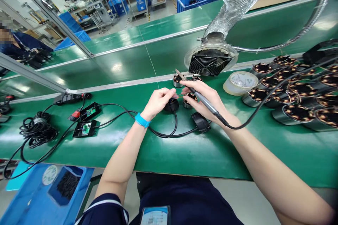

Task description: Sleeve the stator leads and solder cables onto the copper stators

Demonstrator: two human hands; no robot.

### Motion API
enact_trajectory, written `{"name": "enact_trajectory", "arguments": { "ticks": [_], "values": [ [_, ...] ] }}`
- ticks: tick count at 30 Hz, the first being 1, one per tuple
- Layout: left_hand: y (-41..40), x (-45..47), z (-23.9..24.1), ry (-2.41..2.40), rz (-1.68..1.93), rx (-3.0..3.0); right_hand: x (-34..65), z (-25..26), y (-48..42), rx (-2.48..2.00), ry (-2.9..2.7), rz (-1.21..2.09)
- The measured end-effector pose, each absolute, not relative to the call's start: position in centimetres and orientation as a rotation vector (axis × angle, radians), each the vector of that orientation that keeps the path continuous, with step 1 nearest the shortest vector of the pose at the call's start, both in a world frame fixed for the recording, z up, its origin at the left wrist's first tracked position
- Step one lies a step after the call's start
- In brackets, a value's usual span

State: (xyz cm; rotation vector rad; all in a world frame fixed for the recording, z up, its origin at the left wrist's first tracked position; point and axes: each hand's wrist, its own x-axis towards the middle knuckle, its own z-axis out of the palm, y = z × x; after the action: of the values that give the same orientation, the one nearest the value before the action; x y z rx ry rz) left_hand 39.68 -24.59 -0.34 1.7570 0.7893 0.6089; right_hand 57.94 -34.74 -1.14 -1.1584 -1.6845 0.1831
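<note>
My right hand is closed around a soldering iron, whose tip points up and to the left. Its cord trails off to the right. The fingers of my left hand are pinched together over a round black part with a cable; what they grip is hidden. Between both hands shows a short thin wire. A copper-wound motor stator stands under my right fingers, and another stator is just behind. Below my right hand lies a black plastic housing joined to a black cable.
A fume extractor fan hangs over the bench's back edge. On the right are a round tub and several stators. Leftward lie open black boxes with circuit boards and coiled cable. Another person sits far left.
</note>
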Motion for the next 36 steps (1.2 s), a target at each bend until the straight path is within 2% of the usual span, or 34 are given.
{"name": "enact_trajectory", "arguments": {
  "ticks": [17,36],
  "values": [
    [-25.0,38.6,-0.8,0.533,0.535,2.163,56.4,-1.2,-34.1,-1.162,-1.709,0.206],
    [-25.1,39.0,-1.9,0.610,0.570,2.028,56.9,-2.1,-35.8,-1.314,-2.007,0.068]
  ]
}}
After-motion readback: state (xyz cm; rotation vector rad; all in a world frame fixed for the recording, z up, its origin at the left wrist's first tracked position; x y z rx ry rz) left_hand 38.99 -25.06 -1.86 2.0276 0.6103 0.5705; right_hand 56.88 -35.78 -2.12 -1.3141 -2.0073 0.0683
